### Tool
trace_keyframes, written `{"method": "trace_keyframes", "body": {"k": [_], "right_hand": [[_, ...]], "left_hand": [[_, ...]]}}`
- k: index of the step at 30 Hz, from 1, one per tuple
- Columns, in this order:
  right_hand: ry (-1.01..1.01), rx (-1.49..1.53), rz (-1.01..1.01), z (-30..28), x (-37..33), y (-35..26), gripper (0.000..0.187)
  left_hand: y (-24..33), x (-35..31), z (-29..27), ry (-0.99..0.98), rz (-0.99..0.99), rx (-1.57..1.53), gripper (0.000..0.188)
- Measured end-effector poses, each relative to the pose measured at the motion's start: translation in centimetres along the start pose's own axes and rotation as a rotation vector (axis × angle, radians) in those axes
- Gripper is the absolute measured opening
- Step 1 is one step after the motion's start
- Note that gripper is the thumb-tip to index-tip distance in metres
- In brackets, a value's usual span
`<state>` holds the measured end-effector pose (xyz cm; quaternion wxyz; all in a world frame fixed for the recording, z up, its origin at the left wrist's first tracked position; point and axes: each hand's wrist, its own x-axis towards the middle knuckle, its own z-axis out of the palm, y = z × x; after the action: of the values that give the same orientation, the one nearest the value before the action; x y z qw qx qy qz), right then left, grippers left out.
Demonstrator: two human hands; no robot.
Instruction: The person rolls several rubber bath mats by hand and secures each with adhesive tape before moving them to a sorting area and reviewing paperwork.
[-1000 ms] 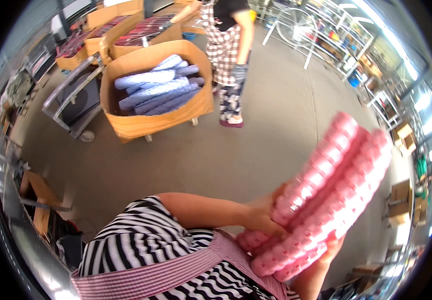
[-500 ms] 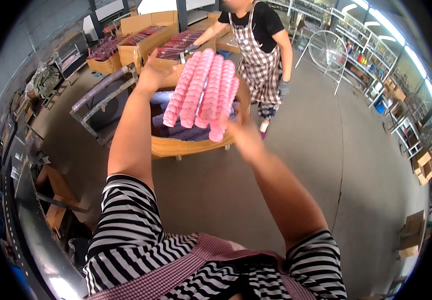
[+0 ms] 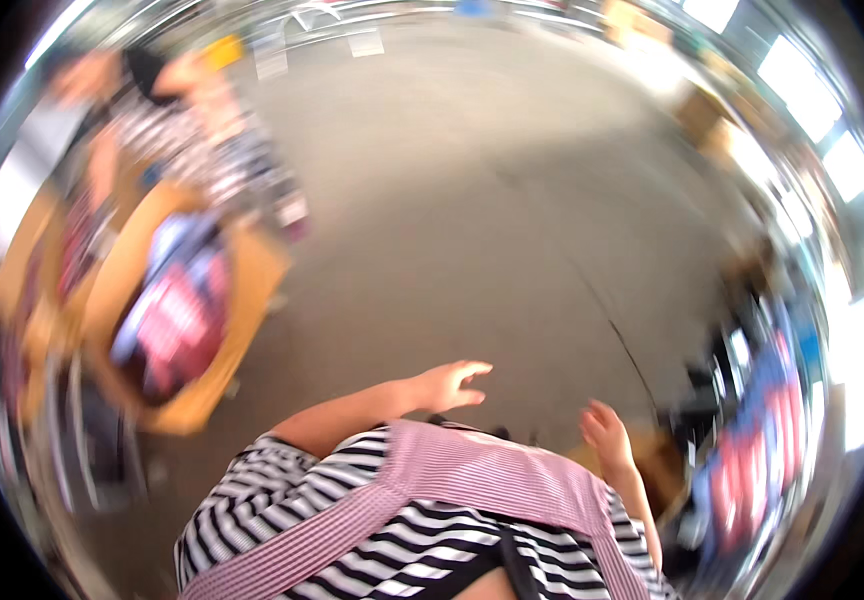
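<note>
My left hand (image 3: 452, 385) is in front of my apron, its thumb and fingers apart, with nothing in it. To its right, my right hand (image 3: 607, 435) is raised near my side; its fingers look loosely bent and hold nothing. Neither hand touches anything. The pink knobbly rods (image 3: 177, 318) lie among blue-violet ones (image 3: 184, 240) in an open cardboard box (image 3: 247, 320) at the left, well apart from my hands. Motion smears their outlines.
A co-worker in a checked apron (image 3: 167, 125) bends beside the boxes at the far left. Blurred red, pink and blue rods (image 3: 752, 465) are piled at my right, next to a brown carton (image 3: 657, 465). Grey floor (image 3: 452, 200) spreads ahead, with cartons (image 3: 707, 120) at its far right.
The pink rods have left my hands and lie in the box. Both hands have drawn back towards my body. My view has swung right, putting the box and co-worker at the left.
</note>
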<state>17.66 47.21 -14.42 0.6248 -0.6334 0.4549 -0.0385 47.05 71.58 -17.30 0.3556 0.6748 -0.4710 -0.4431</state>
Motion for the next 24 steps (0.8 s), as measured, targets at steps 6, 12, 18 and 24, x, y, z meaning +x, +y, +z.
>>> {"method": "trace_keyframes", "body": {"k": [6, 12, 18, 24], "right_hand": [[0.344, 0.352, -0.205, -1.1, -8.5, 4.3, 0.047], [1.055, 0.709, -0.475, -8.5, -15.7, 9.0, 0.044], [1.442, 1.277, -0.170, -19.7, -13.1, 17.4, 0.052], [1.224, 1.283, -0.139, -22.8, -10.3, 16.8, 0.034]], "left_hand": [[3.8, 9.4, 1.8, -0.585, 0.093, 0.150, 0.064], [12.5, 21.7, 10.1, -0.760, 0.370, 0.225, 0.063], [27.3, 34.8, 27.6, -0.606, 1.147, 0.346, 0.049], [34.6, 40.3, 39.3, -0.401, 0.999, 1.019, 0.097]]}}
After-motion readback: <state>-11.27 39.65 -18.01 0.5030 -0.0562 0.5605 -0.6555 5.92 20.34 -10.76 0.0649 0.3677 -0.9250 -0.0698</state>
